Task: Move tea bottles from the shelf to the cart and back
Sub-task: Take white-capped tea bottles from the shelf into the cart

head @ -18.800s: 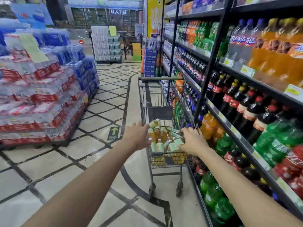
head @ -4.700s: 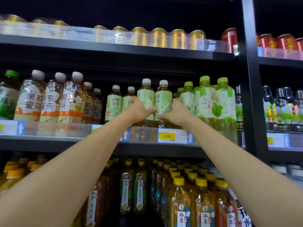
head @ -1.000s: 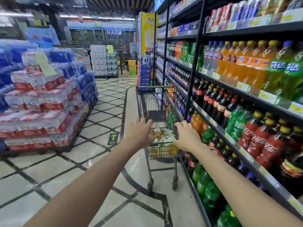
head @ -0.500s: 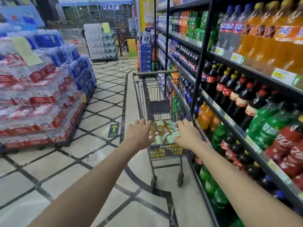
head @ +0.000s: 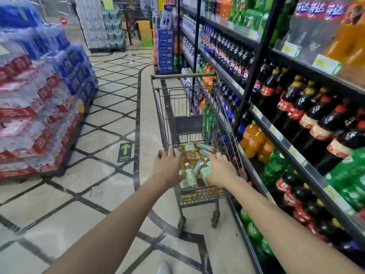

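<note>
Right hand sank onto round, pale-labelled bottles.

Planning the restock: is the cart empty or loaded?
Loaded: tea bottles lie piled in the cart's near end, by the left hand and right hand.

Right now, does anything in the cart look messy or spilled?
The tea bottles lie in a jumbled heap in the cart, pointing different ways rather than standing in rows. No spill shows. The left hand and right hand reach in among them.
</note>
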